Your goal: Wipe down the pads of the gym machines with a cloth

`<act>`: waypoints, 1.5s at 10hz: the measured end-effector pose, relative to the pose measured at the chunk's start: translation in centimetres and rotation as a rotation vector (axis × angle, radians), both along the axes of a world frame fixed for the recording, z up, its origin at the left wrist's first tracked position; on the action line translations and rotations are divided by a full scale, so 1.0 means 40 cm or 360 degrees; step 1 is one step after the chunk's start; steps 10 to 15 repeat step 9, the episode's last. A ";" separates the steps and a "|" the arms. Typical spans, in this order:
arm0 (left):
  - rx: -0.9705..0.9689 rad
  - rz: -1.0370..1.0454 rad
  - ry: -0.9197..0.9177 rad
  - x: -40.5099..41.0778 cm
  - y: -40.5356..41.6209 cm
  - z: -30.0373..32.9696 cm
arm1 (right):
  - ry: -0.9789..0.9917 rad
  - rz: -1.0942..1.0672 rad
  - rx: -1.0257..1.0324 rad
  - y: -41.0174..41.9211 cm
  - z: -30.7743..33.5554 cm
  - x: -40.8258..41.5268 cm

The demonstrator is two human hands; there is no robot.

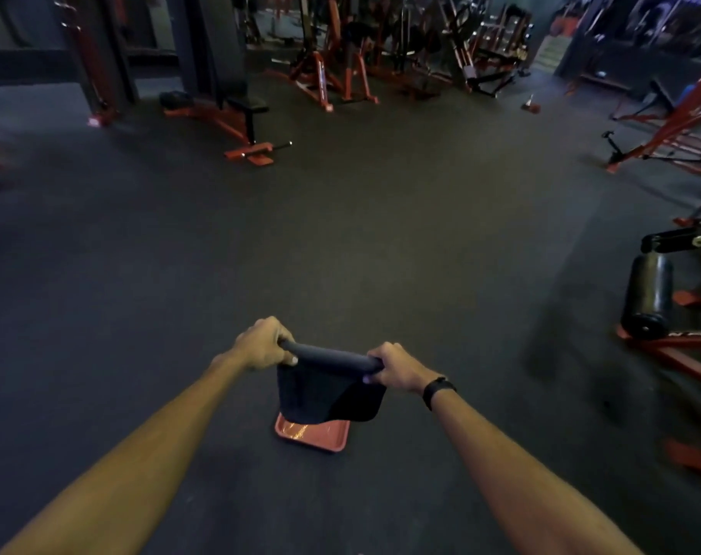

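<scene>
Both arms are reaching straight out in front, bare forearms, and each hand is curling its fingers round one top corner of a dark cloth. The left hand is sitting a bit higher and further out than the right hand, so the top edge of the cloth is running slightly downhill between them, rolled over like a soft tube. Each grip is closing tight on the fabric, thumbs tucked under. There's a black band on the right wrist.

The cloth is hanging down limp below the hands, looking soft and matte, with the lower part folding over itself. Directly under it on the floor a shallow red tray with rounded corners is lying flat; whether anything is in it I can't tell. The floor is dark and speckled, rubbery looking. Off to the right, a black cylindrical roller pad is standing on a red machine frame, well apart from the cloth.
</scene>
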State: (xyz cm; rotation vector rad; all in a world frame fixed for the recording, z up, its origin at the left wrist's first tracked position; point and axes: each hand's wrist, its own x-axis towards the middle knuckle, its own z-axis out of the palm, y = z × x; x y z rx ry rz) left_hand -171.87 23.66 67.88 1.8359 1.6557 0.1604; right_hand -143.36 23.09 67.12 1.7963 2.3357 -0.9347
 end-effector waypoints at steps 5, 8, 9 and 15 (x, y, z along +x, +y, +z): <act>-0.0177 -0.0043 0.0330 0.019 0.031 -0.115 | -0.0188 -0.0024 -0.0150 0.023 -0.085 -0.032; 0.0064 -0.0005 0.0235 0.039 0.139 -0.007 | -0.0218 -0.0189 0.0108 0.137 0.006 -0.024; 0.0033 -0.0002 0.0168 0.044 0.136 -0.016 | -0.0180 -0.0207 0.0057 0.142 0.000 -0.032; 0.0033 -0.0002 0.0168 0.044 0.136 -0.016 | -0.0180 -0.0207 0.0057 0.142 0.000 -0.032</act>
